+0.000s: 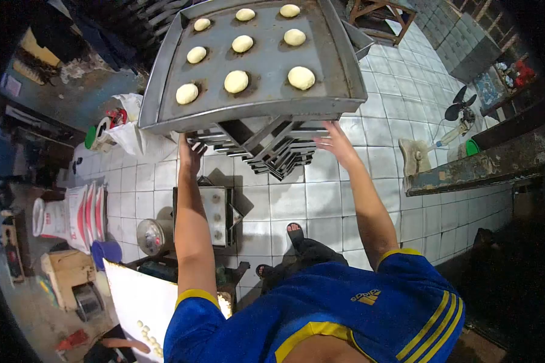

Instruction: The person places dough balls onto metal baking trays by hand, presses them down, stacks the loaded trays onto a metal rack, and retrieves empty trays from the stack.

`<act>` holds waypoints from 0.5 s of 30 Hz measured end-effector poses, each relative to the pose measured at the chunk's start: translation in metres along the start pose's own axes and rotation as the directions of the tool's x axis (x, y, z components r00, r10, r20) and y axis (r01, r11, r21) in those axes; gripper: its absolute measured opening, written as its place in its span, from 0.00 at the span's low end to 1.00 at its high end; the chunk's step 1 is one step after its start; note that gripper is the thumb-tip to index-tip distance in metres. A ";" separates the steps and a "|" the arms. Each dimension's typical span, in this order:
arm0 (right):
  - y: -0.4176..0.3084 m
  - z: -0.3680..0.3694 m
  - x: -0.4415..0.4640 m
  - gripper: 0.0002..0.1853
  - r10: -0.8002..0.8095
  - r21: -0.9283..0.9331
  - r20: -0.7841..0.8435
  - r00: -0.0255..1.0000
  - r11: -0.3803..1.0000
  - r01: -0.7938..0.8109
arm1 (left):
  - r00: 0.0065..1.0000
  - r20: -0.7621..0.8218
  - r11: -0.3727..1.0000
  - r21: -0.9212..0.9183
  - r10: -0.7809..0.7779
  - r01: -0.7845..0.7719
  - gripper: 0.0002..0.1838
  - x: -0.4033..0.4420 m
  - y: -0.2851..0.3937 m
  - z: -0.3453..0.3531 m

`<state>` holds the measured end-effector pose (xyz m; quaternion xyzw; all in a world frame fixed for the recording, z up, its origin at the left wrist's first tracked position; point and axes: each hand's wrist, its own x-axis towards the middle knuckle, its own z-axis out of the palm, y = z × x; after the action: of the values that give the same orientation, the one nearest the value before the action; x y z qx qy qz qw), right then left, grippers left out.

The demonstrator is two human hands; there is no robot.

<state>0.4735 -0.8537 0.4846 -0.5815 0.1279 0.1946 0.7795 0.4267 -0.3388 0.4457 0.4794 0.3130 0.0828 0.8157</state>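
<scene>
A metal baking tray (153,112) with raised sides lies across the top of a tall stack of metal frames (272,145). Several round, pale dough balls (242,43) sit spaced in rows on it. Beneath the tray's front left corner is my left hand (191,154), its fingers apart and partly in shadow beside the stack. My right hand (339,145) is at the front right, fingers spread and fingertips close to the tray's underside. Whether either hand bears any weight of the tray cannot be made out.
Another tray (215,212) stands low beside my left arm. A white table (133,290) at lower left holds small dough pieces (148,339), near another person's hand (127,343). Sacks (82,212) and a blue bucket (107,254) stand left; a fan (460,106) stands right.
</scene>
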 end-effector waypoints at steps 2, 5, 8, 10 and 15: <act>0.004 0.006 0.009 0.42 -0.134 -0.117 0.031 0.991 0.984 0.136 | 0.968 0.080 0.961 0.123 0.238 -0.247 0.21 0.003 -0.007 0.012; -0.001 0.000 0.023 0.40 -0.141 -0.083 -0.007 0.990 0.987 0.140 | 0.948 0.097 0.950 0.044 0.303 -0.309 0.19 -0.014 -0.004 0.033; -0.016 -0.004 0.044 0.40 -0.110 -0.069 -0.109 0.988 0.992 0.103 | 0.945 0.091 0.949 0.006 0.314 -0.316 0.19 -0.010 -0.004 0.044; -0.027 -0.009 0.051 0.40 -0.131 -0.109 -0.057 0.990 0.986 0.125 | 0.943 0.067 0.945 0.012 0.326 -0.327 0.21 0.000 -0.010 0.054; -0.019 -0.016 0.058 0.42 -0.136 -0.099 -0.023 0.990 0.986 0.134 | 0.928 0.093 0.929 0.053 0.361 -0.367 0.25 0.017 -0.003 0.063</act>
<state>0.5344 -0.8653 0.4717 -0.6289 0.0902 0.1387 0.7597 0.4772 -0.3787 0.4576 0.5599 0.1878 0.2023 0.7812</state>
